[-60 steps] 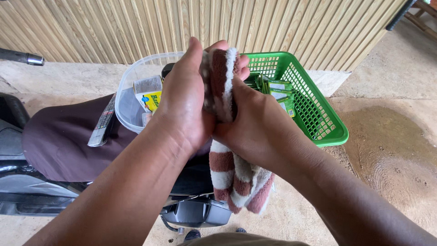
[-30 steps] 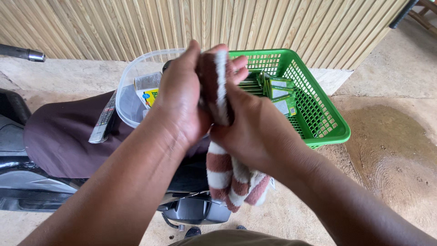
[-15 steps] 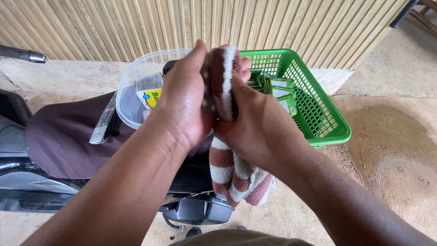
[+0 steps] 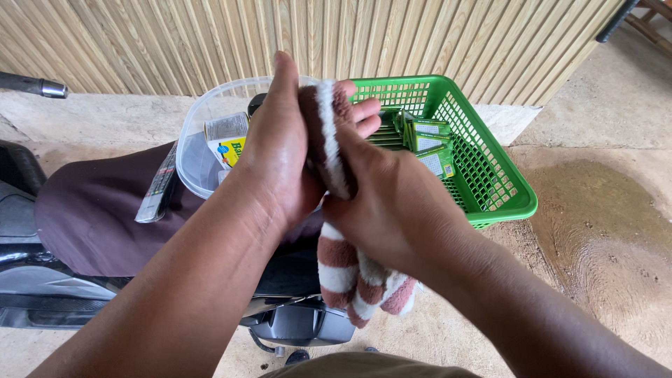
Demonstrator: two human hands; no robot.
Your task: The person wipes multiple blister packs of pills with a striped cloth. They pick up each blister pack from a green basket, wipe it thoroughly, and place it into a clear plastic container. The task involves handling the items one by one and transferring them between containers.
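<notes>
- Head view: striped towel [image 4: 341,269], brown and white bands, pinched between both palms in mid-air above a scooter seat [image 4: 91,210], loose tail hanging down below the wrists.
- Left hand [image 4: 280,157] pressed flat against the cloth from the left, fingers stretched upward, grip closed on the towel.
- Right hand [image 4: 392,203] wrapped round from the right, thumb across the fabric, grip likewise closed on the towel; fingertips [image 4: 364,115] poking out beyond the top edge.
- Risk one, as a judgement: dangling tail slipping free if either palm loosens, then dropping onto the dusty, damp-looking concrete floor [image 4: 602,231] below.
- Just behind the hands: clear plastic tub [image 4: 196,140] resting on the seat, a small yellow-and-white carton [image 4: 227,136] upright inside.
- Risk two: an elbow or a swinging towel end nudging that tub, perched on a curved seat, likely to tip or slide off.
- Beside it to the right: green mesh basket [image 4: 504,189] holding a row of small green packets [image 4: 427,136], part of it seemingly overhanging the seat edge; cannot tell how firmly seated.
- Risk three: a knock to the basket rim spilling the packets onto wet ground.
- Flat dark object with a silvery edge [image 4: 157,185] lying on the seat near the tub, kind unclear, also liable to slide.
- Further out: ribbed wooden wall [image 4: 210,35] behind, handlebar end [image 4: 35,85] at far left.
</notes>
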